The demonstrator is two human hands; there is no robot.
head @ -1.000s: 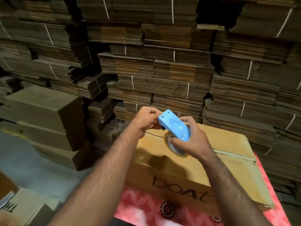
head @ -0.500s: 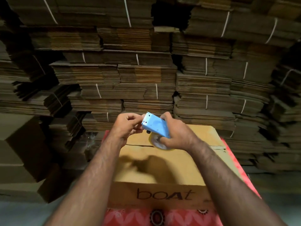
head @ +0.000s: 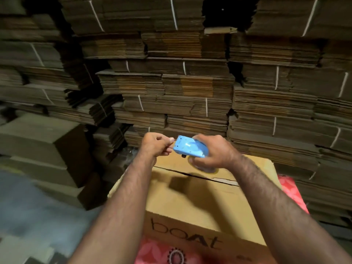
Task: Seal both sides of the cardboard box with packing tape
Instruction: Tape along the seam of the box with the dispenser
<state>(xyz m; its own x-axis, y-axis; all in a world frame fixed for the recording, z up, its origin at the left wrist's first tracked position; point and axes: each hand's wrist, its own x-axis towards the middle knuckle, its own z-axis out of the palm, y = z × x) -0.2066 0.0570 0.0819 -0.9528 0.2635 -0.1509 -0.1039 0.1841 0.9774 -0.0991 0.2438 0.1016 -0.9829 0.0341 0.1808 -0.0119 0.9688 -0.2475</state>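
I saw the brown cardboard box [head: 192,199] seam untaped, right hand [head: 213,152] gripping the blue plastic tape dispenser [head: 188,148], left hand [head: 157,146] pinching its tape end.

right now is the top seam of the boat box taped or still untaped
Untaped: a dark gap shows between the flaps of the box, no tape across it.

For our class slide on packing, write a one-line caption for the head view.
Right hand holds blue tape dispenser above unsealed cardboard box; left hand pinches at its front.
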